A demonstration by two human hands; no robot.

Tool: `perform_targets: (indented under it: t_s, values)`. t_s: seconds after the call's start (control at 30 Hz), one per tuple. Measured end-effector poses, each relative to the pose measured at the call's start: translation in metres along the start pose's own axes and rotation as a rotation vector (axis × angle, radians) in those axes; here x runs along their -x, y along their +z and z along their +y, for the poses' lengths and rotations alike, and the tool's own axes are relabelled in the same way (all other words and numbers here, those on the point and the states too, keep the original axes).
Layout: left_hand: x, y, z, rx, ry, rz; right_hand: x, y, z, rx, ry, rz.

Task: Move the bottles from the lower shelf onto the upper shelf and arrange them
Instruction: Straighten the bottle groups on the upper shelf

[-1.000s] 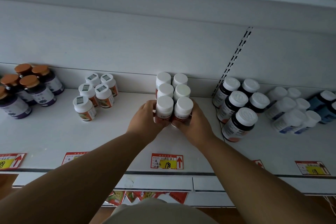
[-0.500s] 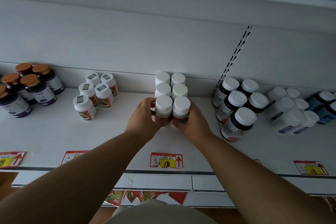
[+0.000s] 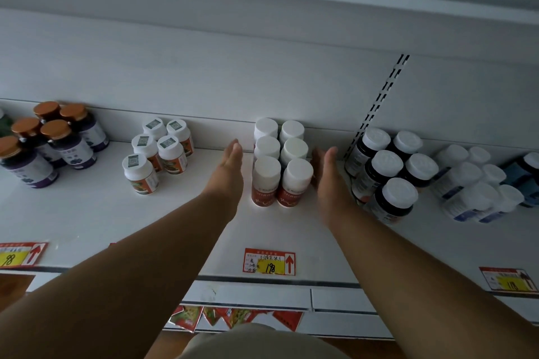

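Head view, looking at the upper shelf. Six white-capped bottles with red labels, upright in two tidy columns of three, running from the back wall toward the front edge, about mid-shelf. Front pair's red labels visible, rear ones mostly just caps.

Left hand flat and relaxed, fingers straight, just beside the left column, not touching as far as can be seen. Right hand same deal on the right side, fingers straight, right next to the front-right bottle; can't tell if it's actually touching. Neither one holding anything.

Further left on the shelf: five small bottles with sticker-topped caps, then purple-labelled ones with copper caps near the left end. To the right: dark bottles with white caps, some leaning, and then white and blue ones toward the right end.

Along the front edge: red and yellow price tag reading 198, straight below the six bottles, plus similar tags at both ends.
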State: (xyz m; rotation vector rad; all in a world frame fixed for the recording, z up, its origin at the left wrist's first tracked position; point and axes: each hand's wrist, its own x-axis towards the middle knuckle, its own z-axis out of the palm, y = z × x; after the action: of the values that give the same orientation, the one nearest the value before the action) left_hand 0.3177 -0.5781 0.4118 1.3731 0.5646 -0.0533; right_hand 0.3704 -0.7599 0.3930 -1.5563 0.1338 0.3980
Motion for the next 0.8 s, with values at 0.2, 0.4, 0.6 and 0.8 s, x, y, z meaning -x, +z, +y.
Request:
perform_targets:
  t_s: [0.2, 0.4, 0.6, 0.8]
  values:
    - [-0.036, 0.007, 0.01, 0.085, -0.149, -0.071, -0.012, 0.017, -0.032, -0.218, 0.092, -0.116]
    - [-0.032, 0.016, 0.011, 0.066, -0.053, -0.203, -0.014, 0.02, -0.032, -0.332, 0.143, -0.254]
    - [-0.025, 0.019, 0.012, 0.089, -0.054, -0.162, -0.019, 0.018, -0.029, -0.276, 0.152, -0.234]
    - [-0.016, 0.007, 0.011, 0.026, -0.092, -0.103, -0.016, 0.008, -0.033, -0.159, 0.083, -0.092]
